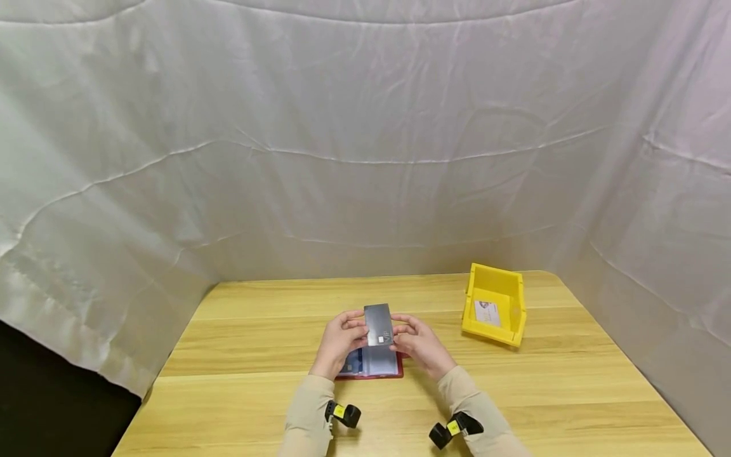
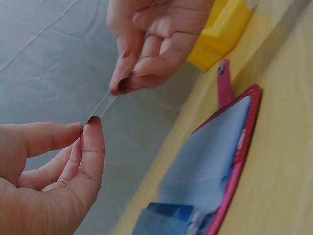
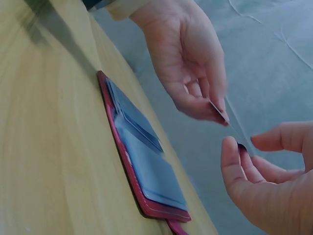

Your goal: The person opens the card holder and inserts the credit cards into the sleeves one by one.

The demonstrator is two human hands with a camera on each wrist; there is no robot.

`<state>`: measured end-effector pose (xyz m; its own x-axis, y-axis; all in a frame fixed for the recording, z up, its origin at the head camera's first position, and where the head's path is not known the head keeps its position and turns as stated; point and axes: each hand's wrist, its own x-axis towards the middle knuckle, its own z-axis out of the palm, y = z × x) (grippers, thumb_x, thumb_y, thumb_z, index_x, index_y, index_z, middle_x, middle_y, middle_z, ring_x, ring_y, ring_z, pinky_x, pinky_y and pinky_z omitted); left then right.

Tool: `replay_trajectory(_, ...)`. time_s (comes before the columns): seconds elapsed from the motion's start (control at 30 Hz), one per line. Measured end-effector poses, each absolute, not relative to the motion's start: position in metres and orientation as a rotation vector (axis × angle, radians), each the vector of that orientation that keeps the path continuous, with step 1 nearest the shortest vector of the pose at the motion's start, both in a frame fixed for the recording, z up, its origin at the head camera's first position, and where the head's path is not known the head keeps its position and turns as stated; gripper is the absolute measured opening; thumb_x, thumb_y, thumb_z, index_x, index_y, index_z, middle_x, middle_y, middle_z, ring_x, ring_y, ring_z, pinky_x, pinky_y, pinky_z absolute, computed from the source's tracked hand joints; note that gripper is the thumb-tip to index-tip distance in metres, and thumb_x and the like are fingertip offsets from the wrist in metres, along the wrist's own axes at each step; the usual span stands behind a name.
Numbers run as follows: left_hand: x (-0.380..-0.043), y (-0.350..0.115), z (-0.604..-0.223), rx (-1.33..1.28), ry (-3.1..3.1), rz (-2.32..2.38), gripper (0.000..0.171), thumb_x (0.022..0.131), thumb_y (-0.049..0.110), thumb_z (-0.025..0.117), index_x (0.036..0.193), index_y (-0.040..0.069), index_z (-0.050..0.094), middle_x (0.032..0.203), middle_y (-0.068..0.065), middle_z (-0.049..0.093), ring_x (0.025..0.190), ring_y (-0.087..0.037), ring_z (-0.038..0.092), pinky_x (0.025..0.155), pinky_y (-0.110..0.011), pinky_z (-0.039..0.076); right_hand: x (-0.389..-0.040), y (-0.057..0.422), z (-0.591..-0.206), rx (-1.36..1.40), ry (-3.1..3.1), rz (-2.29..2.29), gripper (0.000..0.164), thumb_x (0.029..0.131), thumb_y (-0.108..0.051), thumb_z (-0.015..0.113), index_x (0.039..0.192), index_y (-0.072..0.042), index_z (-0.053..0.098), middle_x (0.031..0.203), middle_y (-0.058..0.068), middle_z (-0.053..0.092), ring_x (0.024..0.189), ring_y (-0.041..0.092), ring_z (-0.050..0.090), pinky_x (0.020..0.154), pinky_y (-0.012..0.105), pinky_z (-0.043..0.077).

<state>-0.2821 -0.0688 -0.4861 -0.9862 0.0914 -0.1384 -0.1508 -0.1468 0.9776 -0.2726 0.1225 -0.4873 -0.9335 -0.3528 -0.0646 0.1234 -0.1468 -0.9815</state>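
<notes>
A dark grey card [image 1: 377, 322] with a chip and "VIP" lettering is held up by both hands. My left hand [image 1: 335, 343] pinches its left edge between thumb and fingers. At the opposite edge my right hand [image 1: 422, 349] holds it, fingers partly behind the card. The left wrist view shows the card nearly edge-on, as a thin line between the two hands. Below them a red card holder [image 2: 251, 115] lies unfolded on the table, its clear sleeves [image 3: 151, 174] showing. Blue cards [image 2: 171, 210] sit in its left side, and a snap strap [image 2: 224, 83] sticks out on the right.
A yellow bin [image 1: 493, 331] stands at the back right of the wooden table [image 1: 245, 355], with a white card [image 1: 487, 313] inside. Grey curtains [image 1: 365, 190] hang behind and along both sides. Each forearm wears a black wrist camera [image 1: 349, 416].
</notes>
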Motion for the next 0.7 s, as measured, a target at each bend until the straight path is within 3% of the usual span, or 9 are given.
replay_trajectory(0.23, -0.282, -0.089, -0.477, -0.075, 1.951, 2.269, 0.045, 0.079, -0.004, 0.059, 0.123, 0.000, 0.049, 0.090, -0.007, 0.058, 0.075, -0.013, 0.060, 0.068, -0.029, 0.056, -0.278, 0.128, -0.492, -0.263, 2.012, -2.037, 0.050, 0.082, 0.002, 0.050, 0.129, 0.005, 0.037, 0.113, 0.028, 0.048, 0.094, 0.025, 0.055, 0.092, 0.048, 0.046)
replay_trajectory(0.43, -0.286, -0.111, -0.482, -0.094, 1.976, 2.219, 0.048, 0.077, -0.005, 0.060, 0.123, 0.004, 0.049, 0.088, -0.006, 0.057, 0.070, -0.015, 0.060, 0.064, -0.028, 0.056, -0.283, 0.132, -0.502, -0.269, 2.319, -1.822, 0.047, 0.079, -0.001, 0.057, 0.124, 0.003, 0.046, 0.111, 0.025, 0.052, 0.092, 0.022, 0.054, 0.078, 0.035, 0.052)
replay_trajectory(0.7, -0.283, -0.131, -0.485, -0.030, 2.075, 1.997, 0.062, 0.075, -0.010, 0.059, 0.131, 0.010, 0.043, 0.084, -0.009, 0.054, 0.070, -0.018, 0.060, 0.066, -0.035, 0.056, -0.285, 0.137, -0.515, -0.425, 2.508, -1.511, 0.053, 0.072, -0.007, 0.069, 0.121, 0.001, 0.049, 0.102, 0.018, 0.057, 0.088, 0.023, 0.053, 0.072, 0.026, 0.043)
